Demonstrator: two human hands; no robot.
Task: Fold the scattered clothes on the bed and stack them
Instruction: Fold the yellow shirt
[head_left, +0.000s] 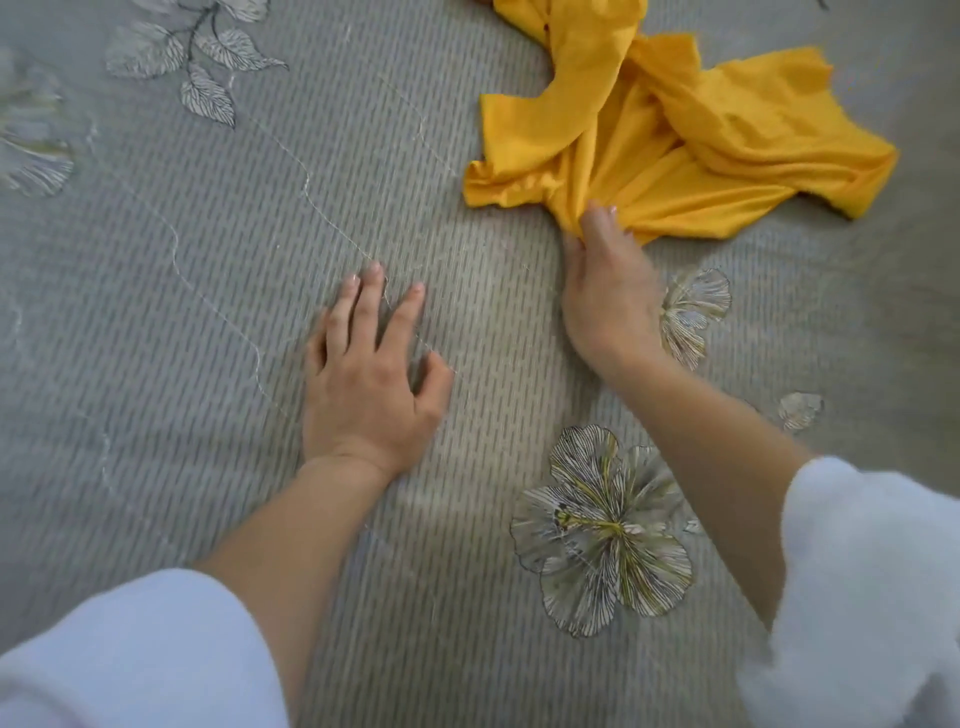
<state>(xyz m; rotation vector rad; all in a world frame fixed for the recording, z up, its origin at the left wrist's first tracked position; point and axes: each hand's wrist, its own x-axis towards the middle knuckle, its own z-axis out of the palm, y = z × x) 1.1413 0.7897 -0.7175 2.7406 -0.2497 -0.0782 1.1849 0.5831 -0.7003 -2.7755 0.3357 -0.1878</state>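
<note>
One yellow garment (675, 130), one grey bedspread (208, 260), two hands: left hand (369, 389) and right hand (608, 296).

A grey-green bedspread (208, 312) fills the whole frame, woven with close rows of short dark dashes. Thin pale stitching (218, 291) wanders across it in wavy lines from the upper middle toward the lower left. A large printed flower (602, 530) with outlined petals and yellow streaks sits at lower right, a smaller one (691, 312) lies right of centre, and a tiny one (800, 410) is below that. A sprig of grey leaves (197, 62) shows at upper left, and a faint, blurred bloom (31, 150) at the left edge. The light is soft and even.
</note>
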